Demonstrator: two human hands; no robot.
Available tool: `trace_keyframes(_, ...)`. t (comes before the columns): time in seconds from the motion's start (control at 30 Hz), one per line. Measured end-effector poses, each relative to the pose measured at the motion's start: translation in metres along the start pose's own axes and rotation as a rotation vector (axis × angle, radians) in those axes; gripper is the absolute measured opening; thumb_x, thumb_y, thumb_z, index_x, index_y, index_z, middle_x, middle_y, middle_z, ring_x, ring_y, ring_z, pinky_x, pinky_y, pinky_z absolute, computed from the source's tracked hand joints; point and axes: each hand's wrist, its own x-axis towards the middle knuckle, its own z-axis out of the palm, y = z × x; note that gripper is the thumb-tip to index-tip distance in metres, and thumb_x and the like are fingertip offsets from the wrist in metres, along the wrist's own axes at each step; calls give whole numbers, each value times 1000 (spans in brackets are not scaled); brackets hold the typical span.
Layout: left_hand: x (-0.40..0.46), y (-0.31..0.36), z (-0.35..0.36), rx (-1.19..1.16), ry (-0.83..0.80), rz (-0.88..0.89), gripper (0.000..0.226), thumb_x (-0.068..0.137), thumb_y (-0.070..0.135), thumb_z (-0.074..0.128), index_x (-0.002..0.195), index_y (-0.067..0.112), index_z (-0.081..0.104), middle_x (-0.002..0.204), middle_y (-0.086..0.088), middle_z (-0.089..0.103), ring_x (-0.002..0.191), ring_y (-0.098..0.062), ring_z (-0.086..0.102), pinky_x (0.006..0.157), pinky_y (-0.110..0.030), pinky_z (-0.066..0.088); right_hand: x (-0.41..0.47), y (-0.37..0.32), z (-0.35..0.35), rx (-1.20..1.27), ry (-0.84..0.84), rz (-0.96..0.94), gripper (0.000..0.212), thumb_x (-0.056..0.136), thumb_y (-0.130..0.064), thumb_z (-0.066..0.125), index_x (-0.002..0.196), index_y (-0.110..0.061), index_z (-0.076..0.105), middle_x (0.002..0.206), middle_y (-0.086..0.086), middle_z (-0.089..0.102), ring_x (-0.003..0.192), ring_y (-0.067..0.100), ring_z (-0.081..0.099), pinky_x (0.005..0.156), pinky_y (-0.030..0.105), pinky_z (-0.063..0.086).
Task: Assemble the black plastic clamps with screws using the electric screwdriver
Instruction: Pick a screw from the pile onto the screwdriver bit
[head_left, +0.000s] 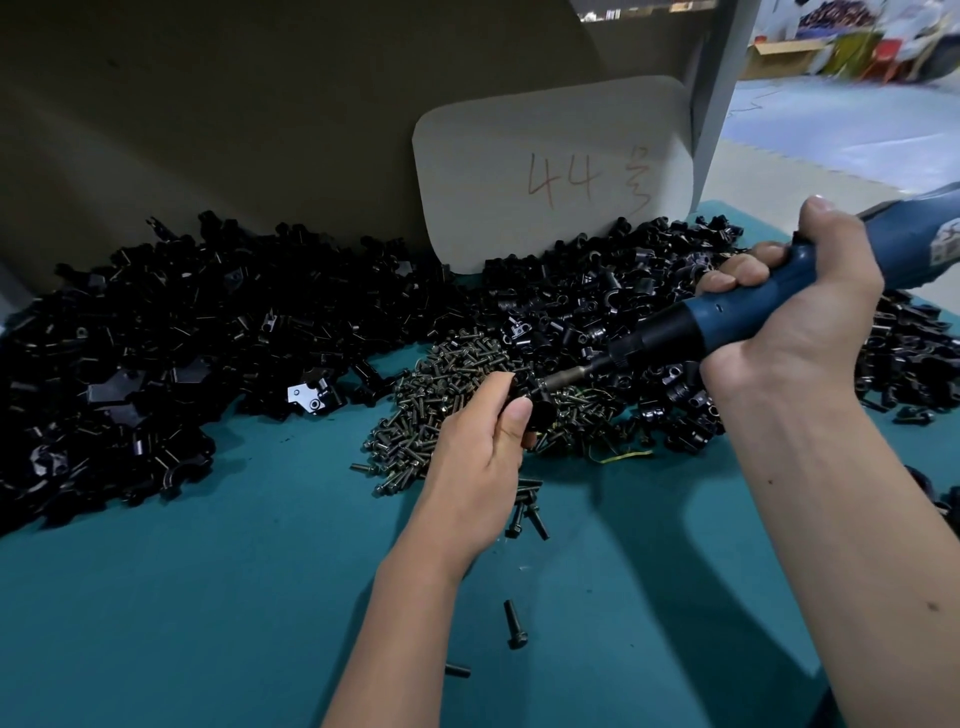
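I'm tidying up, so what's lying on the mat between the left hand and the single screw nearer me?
In the head view, a small cluster of loose screws lies there, then bare mat down to the single screw.

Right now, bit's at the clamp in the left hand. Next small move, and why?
Probably drive the screw home: the right hand grips the electric screwdriver with its bit at the black clamp that the left hand pinches above the screw pile. Whether the screw is already seated cannot be told.
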Motion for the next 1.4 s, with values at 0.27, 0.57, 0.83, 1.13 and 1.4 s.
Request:
trace_keyframes(0.27,2,-4,-3,50,-38,57,19,107,58,38,104,47,53,83,-3,58,71,-23,53,59,-22,39,2,-3,-2,-25,12,28,24,95,-17,67,80,-16,48,62,-4,46,47,10,41,48,23,39)
trace_keyframes(0.57,1,-8,-4,212,-11,81,25,109,50,46,131,40,54,89,25,56,85,-3,58,70,-12,40,10,-2,-7,-92,53,51,22,94,-11,60,82,-16,43,63,-4,44,47,10,39,49,23,37)
trace_keyframes(0.83,-1,-3,-2,258,3,56,24,109,39,51,131,31,58,85,18,54,82,1,55,68,-10,37,9,0,-8,-80,39,38,23,92,-7,55,75,-16,41,60,-3,43,46,11,38,49,23,37)
trace_keyframes(1.13,-2,-1,0,325,43,76,25,108,34,53,132,27,59,92,18,55,88,-1,54,71,-11,38,9,6,-10,-63,65,11,24,91,-6,54,73,-16,40,59,-3,43,45,12,38,49,23,37)
trace_keyframes(1.4,-2,-1,4,381,21,68,23,107,38,52,128,29,55,89,15,54,83,-6,51,64,-22,39,10,8,-14,-67,67,19,24,92,-6,53,72,-15,42,59,-3,42,45,11,37,48,23,36)
